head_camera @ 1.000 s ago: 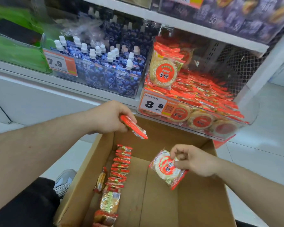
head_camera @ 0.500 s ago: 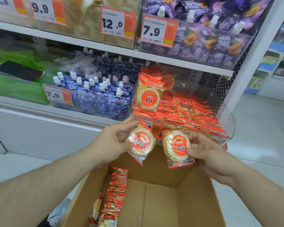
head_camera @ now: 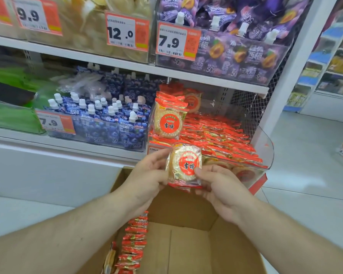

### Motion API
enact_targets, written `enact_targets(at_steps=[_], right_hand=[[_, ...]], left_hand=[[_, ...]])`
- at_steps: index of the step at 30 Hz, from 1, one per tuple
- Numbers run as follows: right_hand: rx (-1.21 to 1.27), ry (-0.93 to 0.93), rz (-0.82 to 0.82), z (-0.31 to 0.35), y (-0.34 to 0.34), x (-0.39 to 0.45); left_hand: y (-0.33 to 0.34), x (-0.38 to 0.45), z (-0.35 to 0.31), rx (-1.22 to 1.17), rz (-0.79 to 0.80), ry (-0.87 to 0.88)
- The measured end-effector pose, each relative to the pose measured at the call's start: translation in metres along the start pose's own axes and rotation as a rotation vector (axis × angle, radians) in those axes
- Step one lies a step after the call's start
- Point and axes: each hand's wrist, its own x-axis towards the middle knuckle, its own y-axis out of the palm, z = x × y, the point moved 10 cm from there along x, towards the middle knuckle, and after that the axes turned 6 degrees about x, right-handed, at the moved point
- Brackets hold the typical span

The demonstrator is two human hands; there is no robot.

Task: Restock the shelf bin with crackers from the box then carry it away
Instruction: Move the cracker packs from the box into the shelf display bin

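Both hands pinch cracker packets [head_camera: 184, 167] between them, left hand [head_camera: 149, 178] on one edge, right hand [head_camera: 220, 186] on the other, just in front of the shelf bin [head_camera: 265, 155] and above the box [head_camera: 186, 244].

Both hands meet above the open cardboard box [head_camera: 188, 248], pinching cracker packets [head_camera: 185, 167] between them; it looks like two stacked together, though only the front one is clear. The left hand [head_camera: 149, 178] grips the left edge, the right hand [head_camera: 220, 186] the lower right. Just behind stands the clear shelf bin [head_camera: 265, 153], heaped with red packets. A row of packets [head_camera: 134, 244] lines the box's left wall.
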Motion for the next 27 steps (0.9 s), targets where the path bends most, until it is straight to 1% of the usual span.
enact_targets(at_steps=[2,6,10,13,15,17,20,21,24,27], right_hand=[[-0.025,-0.016,-0.037,-0.001,0.001,0.0],[-0.021,-0.037,-0.042,0.001,0.005,-0.001],[-0.03,-0.054,0.005,0.016,0.009,-0.003],[-0.046,-0.067,0.116,0.027,0.02,-0.004],[-0.06,-0.095,0.147,0.043,0.021,-0.003],[-0.039,-0.149,0.1,0.066,0.011,0.006],[-0.03,-0.294,-0.076,0.112,-0.018,0.034],[-0.05,-0.327,-0.127,0.123,-0.025,0.045],[-0.157,-0.359,-0.221,0.143,-0.039,0.093],[-0.213,-0.354,-0.259,0.149,-0.041,0.142]], left_hand=[[0.002,-0.001,-0.005,-0.019,-0.004,0.03],[-0.005,-0.003,-0.01,0.039,-0.092,0.081],[-0.007,-0.001,-0.019,0.042,-0.083,0.111],[-0.003,0.002,-0.03,0.043,-0.041,0.136],[-0.003,0.004,-0.047,0.115,-0.044,0.217],[-0.014,0.007,-0.069,0.303,-0.139,0.341],[-0.036,0.013,-0.098,0.681,-0.377,0.529],[-0.041,0.016,-0.101,0.748,-0.428,0.545],[-0.051,0.033,-0.096,0.785,-0.494,0.482],[-0.053,0.05,-0.085,0.764,-0.495,0.409]])
